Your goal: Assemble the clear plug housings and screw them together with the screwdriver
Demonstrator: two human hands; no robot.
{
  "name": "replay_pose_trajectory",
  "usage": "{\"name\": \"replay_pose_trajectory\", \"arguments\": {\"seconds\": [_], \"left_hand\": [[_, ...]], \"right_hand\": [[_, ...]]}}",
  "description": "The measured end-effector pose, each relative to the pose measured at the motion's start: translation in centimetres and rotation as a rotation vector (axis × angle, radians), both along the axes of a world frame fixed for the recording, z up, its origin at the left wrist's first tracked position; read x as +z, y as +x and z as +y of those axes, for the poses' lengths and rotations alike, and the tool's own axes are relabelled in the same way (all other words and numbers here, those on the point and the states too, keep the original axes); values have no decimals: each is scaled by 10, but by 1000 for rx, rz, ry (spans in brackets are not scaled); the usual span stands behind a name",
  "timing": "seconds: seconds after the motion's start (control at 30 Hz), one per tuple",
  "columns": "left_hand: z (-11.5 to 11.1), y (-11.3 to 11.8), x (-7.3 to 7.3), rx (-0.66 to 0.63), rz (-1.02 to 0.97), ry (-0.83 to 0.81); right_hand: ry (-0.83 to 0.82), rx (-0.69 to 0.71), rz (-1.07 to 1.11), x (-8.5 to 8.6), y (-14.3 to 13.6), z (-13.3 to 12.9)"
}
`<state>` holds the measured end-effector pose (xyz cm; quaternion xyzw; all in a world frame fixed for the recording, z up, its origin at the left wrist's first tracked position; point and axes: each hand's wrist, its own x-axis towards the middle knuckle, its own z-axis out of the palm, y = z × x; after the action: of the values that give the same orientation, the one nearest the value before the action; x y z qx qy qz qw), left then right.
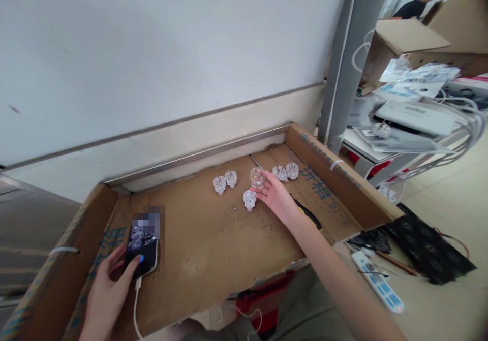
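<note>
On the left of the cardboard-lined tray (190,265), my left hand (116,280) has its thumb on the screen of a phone (147,247) with a white cable, its fingers along the side. My right hand (272,193) is closed on a clear plastic plug part (256,177). Just below this part lies a white plug piece (249,199), close to my right fingertips. Two plug pieces with pins (224,181) are to the left of my right hand. Another pair (285,172) sits behind it, to the right.
A black-and-yellow tool (308,213) lies partly behind my right forearm. A thin metal rod (256,161) is near the back edge. Right of the tray are a power strip (377,281), a black fan panel (429,247) and a cluttered table. A person (414,6) is in the distance.
</note>
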<state>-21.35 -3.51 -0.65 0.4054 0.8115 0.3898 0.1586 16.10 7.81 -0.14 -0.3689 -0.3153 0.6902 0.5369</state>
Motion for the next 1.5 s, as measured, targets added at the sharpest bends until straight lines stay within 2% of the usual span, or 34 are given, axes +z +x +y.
{"name": "replay_pose_trajectory", "arguments": {"seconds": [0.23,0.47,0.6,0.8,1.0,1.27,1.5], "left_hand": [[-1,-3,1,-1,-39,-46],[0,-11,-8,10,-42,-13],[-1,-20,-17,-6,-34,-8],[-5,-28,-29,-8,2,0],[-5,-25,-26,5,26,5],[-4,-25,-24,-7,34,-13],[-5,-28,-27,-7,9,-5]], "right_hand": [[-68,22,144,6,7,0],[-78,24,171,5,4,1],[-127,36,186,1,2,1],[-222,36,184,-15,-3,5],[-233,-23,227,-19,0,10],[-155,-36,276,-19,0,7],[-143,-59,300,-11,-3,4]]}}
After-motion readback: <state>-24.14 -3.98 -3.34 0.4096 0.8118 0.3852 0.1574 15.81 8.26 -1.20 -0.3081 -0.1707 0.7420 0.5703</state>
